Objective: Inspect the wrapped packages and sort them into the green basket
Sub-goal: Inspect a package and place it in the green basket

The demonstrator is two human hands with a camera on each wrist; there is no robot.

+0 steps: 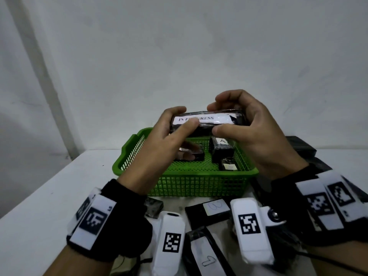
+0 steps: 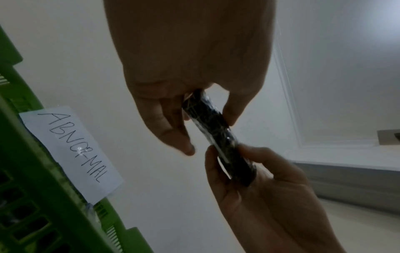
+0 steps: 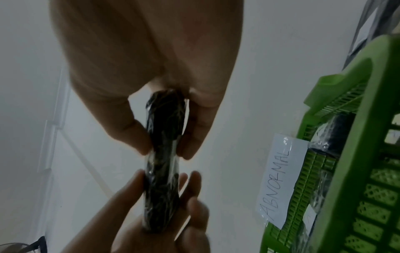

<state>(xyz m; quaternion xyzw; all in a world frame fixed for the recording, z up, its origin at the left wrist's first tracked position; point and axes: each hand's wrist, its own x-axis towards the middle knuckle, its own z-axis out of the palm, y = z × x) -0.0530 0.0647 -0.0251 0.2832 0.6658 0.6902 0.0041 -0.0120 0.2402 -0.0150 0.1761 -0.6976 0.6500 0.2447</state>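
Both hands hold one long black package [image 1: 207,122] wrapped in clear film, raised above the green basket [image 1: 199,182]. Its white label reads "IN PROGRESS". My left hand [image 1: 175,128] grips the package's left end, thumb across the label. My right hand [image 1: 235,120] grips the right end, fingers curled over the top and thumb underneath. The left wrist view shows the package [image 2: 218,135] edge-on between both hands, and the right wrist view shows the same package [image 3: 164,157]. Inside the basket lie wrapped black packages, one marked "A" [image 1: 222,146].
A paper label reading "ABNORMAL" [image 2: 75,150] is taped to the basket's outer wall [image 3: 279,181]. More black packages lie on the white table in front of the basket, one labelled [image 1: 209,212], another [image 1: 207,253]. Dark items [image 1: 302,146] sit at the right. A white wall stands behind.
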